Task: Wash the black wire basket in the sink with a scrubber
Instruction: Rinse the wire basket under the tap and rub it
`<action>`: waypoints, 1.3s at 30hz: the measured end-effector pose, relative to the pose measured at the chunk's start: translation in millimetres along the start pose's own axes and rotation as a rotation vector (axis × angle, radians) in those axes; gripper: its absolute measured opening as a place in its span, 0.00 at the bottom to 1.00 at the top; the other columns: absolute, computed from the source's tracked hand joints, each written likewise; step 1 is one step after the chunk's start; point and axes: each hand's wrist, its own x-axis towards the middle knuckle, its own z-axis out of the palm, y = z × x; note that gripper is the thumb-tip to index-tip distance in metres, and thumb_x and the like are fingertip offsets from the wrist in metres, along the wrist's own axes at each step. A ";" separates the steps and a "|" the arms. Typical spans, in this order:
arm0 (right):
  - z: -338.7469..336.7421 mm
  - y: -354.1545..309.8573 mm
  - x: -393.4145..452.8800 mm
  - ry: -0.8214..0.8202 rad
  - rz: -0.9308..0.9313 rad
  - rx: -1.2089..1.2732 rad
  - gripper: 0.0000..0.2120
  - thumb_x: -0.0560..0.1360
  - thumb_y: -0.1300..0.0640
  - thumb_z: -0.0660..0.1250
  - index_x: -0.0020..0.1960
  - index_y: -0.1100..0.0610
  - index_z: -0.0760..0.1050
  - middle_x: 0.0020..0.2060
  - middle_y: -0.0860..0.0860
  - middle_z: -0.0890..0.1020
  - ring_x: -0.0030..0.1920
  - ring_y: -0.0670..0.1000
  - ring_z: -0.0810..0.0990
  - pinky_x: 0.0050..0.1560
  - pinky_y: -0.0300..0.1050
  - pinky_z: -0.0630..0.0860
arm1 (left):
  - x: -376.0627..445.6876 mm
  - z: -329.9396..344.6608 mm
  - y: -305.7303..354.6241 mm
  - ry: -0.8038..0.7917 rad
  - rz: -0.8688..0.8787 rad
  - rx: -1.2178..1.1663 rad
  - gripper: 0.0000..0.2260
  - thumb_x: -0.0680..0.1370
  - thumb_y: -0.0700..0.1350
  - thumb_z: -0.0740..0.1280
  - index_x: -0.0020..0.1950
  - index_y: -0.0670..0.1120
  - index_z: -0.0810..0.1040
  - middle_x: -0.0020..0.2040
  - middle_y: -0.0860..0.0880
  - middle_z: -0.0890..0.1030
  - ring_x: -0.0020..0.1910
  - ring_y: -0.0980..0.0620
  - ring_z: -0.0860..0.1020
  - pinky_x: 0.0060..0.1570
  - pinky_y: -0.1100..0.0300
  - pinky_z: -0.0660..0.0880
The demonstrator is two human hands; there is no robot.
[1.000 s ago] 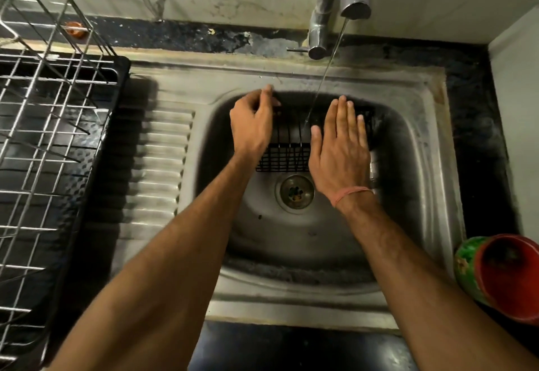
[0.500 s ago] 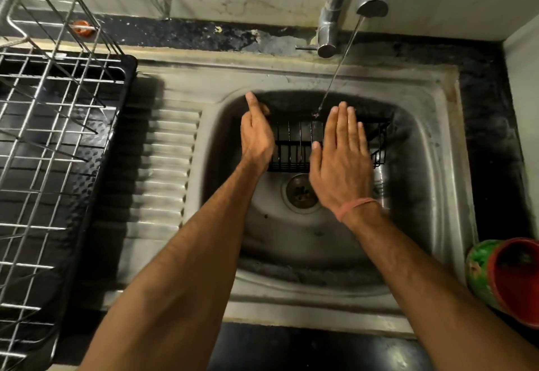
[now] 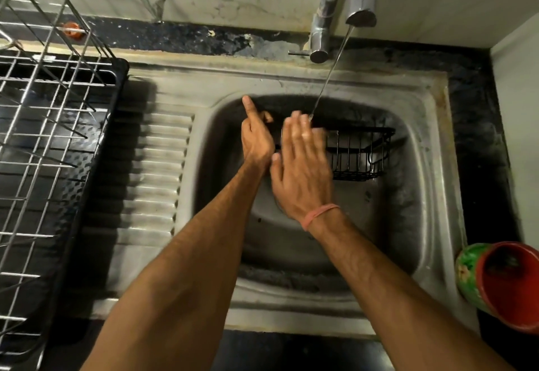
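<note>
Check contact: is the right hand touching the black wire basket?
Cannot tell. In the head view the right hand, motion-blurred with fingers straight, overlaps the left part of the black wire basket, hiding any contact or gap.

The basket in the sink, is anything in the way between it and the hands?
Nothing visible. Both hands are right at the basket: the left hand at its left end, the blurred right hand flat over its left part. Only the thin water stream falls near the fingers.
</note>
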 end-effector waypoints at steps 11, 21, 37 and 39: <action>-14.4 31.1 -0.7 0.015 0.148 -0.016 0.36 0.87 0.42 0.44 0.85 0.64 0.44 0.85 0.61 0.45 0.85 0.58 0.42 0.84 0.59 0.46 | 6.6 2.3 -8.1 0.051 0.005 -0.029 0.32 0.84 0.73 0.49 0.45 0.49 0.79 0.44 0.49 0.82 0.44 0.51 0.80 0.59 0.47 0.79; -19.9 58.3 -9.2 -0.002 0.119 -0.029 0.31 0.88 0.46 0.44 0.86 0.60 0.46 0.86 0.56 0.47 0.85 0.53 0.43 0.84 0.58 0.47 | 2.2 3.8 -3.6 0.100 -0.011 -0.058 0.29 0.86 0.69 0.52 0.48 0.48 0.79 0.43 0.50 0.79 0.41 0.54 0.76 0.49 0.56 0.74; -30.6 71.8 -19.1 0.003 0.310 -0.036 0.32 0.87 0.44 0.41 0.86 0.59 0.44 0.86 0.57 0.46 0.85 0.55 0.43 0.84 0.60 0.47 | -0.3 -1.8 -4.5 0.047 0.054 -0.047 0.28 0.87 0.66 0.51 0.37 0.51 0.73 0.30 0.56 0.72 0.29 0.60 0.70 0.39 0.59 0.71; -22.3 41.0 -13.9 -0.006 0.206 -0.011 0.32 0.87 0.44 0.42 0.86 0.61 0.44 0.85 0.58 0.45 0.85 0.56 0.42 0.84 0.60 0.47 | -0.3 -2.4 -3.1 0.051 0.054 -0.033 0.29 0.88 0.66 0.51 0.37 0.50 0.74 0.28 0.56 0.72 0.28 0.60 0.70 0.36 0.61 0.69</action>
